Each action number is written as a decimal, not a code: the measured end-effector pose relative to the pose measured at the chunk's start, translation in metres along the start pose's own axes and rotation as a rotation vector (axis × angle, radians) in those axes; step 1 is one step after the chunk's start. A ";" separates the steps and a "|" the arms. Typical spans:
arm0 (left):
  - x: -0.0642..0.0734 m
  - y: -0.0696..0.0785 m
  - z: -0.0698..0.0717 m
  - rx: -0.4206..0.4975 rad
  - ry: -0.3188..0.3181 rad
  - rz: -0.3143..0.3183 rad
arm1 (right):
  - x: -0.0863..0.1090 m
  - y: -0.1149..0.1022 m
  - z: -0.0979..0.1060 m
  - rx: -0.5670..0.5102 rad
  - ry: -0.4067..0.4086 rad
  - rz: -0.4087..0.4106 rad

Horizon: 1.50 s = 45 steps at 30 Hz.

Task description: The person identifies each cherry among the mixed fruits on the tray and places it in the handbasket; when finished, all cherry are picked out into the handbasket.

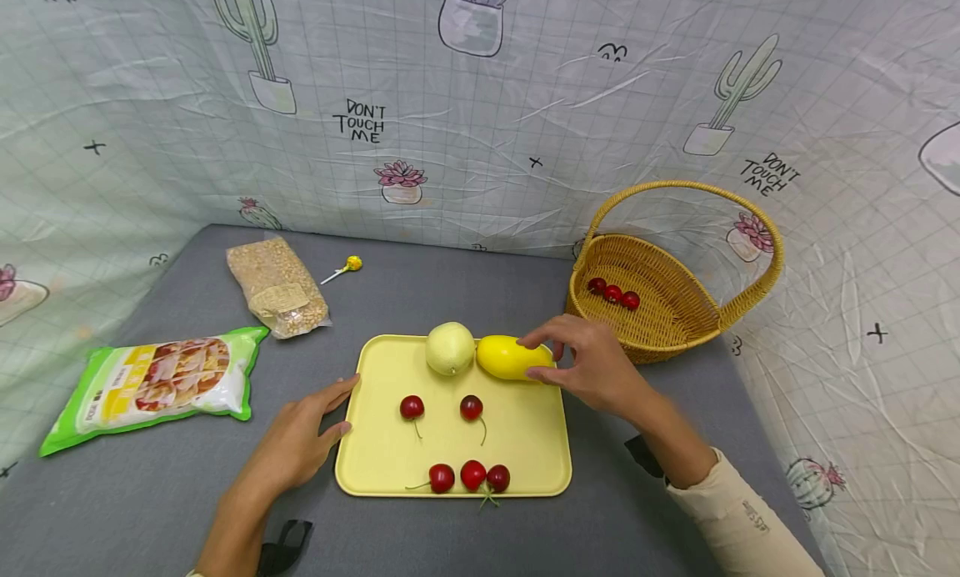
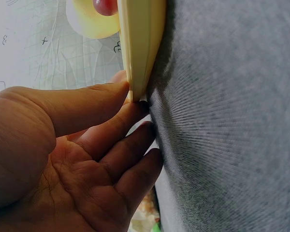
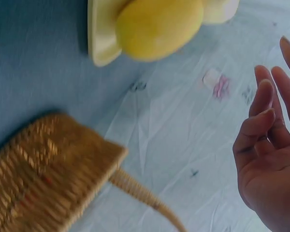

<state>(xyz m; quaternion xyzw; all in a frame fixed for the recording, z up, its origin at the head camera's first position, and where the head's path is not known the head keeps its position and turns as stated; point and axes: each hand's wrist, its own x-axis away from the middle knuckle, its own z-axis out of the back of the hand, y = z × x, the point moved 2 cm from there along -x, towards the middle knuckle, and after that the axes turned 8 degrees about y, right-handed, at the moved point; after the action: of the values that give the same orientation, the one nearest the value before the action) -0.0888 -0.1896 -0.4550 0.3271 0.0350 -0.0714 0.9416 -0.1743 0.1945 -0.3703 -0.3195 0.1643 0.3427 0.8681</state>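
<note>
Here we are at the tray [image 1: 525, 448] on the desk [image 1: 465, 289], and all eyes go to its far right corner! There lies the yellow fruit [image 1: 502, 358], just beside the pale round fruit [image 1: 450, 349] at the far edge. The right hand [image 1: 594, 364] arches over its right end, thumb and fingers spread wide, holding nothing (whether a fingertip brushes the skin, I can't tell). Over at the left edge, the left hand [image 1: 303, 435] touches the rim with thumb and forefinger extended, apparently steadying.

The step in hand, I'd judge, is placing or grasping that yellow fruit; one moment can't settle which. A grasp calls for closing thumb and fingers evenly around the smooth sides; a release calls for lifting clear without nudging the fruit over the rim, with the tray kept steady.
</note>
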 end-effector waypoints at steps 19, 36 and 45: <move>-0.001 -0.001 -0.001 0.000 -0.002 -0.001 | 0.014 -0.029 -0.056 0.037 -0.331 -0.078; -0.002 0.000 0.000 -0.004 -0.010 0.007 | 0.016 -0.033 -0.087 0.138 -0.336 -0.021; -0.001 0.000 0.000 0.004 -0.018 0.020 | 0.016 -0.036 -0.093 0.161 -0.327 -0.005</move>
<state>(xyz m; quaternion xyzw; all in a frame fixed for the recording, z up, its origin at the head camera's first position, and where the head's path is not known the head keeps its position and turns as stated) -0.0901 -0.1901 -0.4548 0.3288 0.0230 -0.0651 0.9419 -0.1441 0.1201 -0.4315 -0.1891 0.0471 0.3738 0.9068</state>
